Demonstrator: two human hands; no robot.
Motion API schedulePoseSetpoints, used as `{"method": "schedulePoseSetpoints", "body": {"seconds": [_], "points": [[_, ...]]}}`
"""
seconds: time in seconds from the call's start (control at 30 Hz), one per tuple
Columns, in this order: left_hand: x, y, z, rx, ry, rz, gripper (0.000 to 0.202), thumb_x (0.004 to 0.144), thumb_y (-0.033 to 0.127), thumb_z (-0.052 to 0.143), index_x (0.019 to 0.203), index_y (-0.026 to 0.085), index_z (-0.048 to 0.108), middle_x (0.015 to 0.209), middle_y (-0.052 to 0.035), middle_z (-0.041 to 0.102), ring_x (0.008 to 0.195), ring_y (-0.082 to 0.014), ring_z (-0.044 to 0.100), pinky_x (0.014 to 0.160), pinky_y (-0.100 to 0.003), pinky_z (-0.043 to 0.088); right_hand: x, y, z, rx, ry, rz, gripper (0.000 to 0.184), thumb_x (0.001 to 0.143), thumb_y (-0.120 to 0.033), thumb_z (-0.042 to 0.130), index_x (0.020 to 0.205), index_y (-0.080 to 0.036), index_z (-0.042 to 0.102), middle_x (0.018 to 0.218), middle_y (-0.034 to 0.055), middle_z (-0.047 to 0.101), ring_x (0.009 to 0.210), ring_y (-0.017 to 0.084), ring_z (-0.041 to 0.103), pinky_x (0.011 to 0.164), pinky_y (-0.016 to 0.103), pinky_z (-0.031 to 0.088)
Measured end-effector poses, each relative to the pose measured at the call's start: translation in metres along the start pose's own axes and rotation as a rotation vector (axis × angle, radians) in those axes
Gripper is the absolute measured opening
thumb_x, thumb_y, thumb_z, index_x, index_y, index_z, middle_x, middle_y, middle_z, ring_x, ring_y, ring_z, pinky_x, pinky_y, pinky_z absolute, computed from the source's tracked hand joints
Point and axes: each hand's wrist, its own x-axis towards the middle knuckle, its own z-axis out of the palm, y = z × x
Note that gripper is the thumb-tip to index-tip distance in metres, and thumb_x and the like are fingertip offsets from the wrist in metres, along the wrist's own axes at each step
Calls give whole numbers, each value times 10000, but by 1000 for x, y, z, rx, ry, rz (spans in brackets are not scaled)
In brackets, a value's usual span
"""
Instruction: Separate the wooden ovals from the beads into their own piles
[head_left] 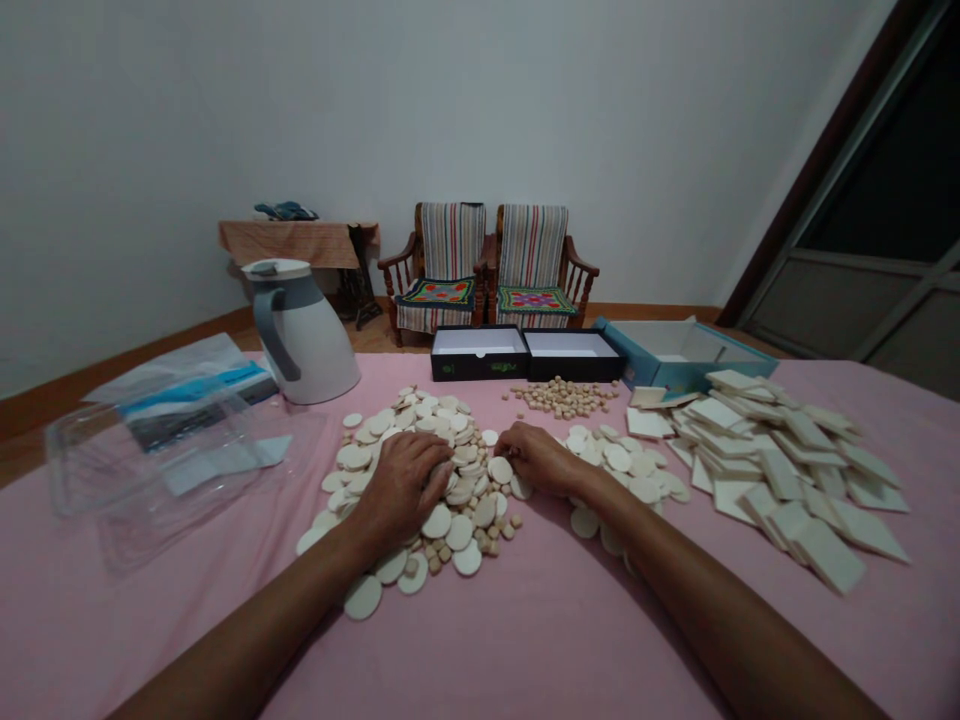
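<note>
On the pink cloth [465, 650], left hand [405, 480] curls over pale discs [460, 532] mixed with cubes [434, 562]; right hand [541, 460] dips at their edge. Fingers gripping anything? Can't tell! Tiles [784, 475] sit apart, presumably keeping kinds separate.

On the disc-and-cube heap [460, 533], the left hand [405, 475] hides whatever lies under its palm. At the heap's right edge, the right hand [536, 458] tucks its fingertips from view, leaving any grip unclear. Below the heap, the frame cuts off both forearms [322, 572]. Behind it, green print [500, 366] on a black box [465, 369] is too small to read.
</note>
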Motion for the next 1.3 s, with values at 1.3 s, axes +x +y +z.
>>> {"method": "schedulePoseSetpoints", "body": {"seconds": [1.3], "points": [[0,0,1,4,-4,-1,202,918,246,465,992,175,638,1050,-75,668,1023,-230,567,925,-440,388,-2,-9,-4,7,-46,76,155,735,-87,554,834,-155,652,822,34,621,682,112,532,606,210,363]]}}
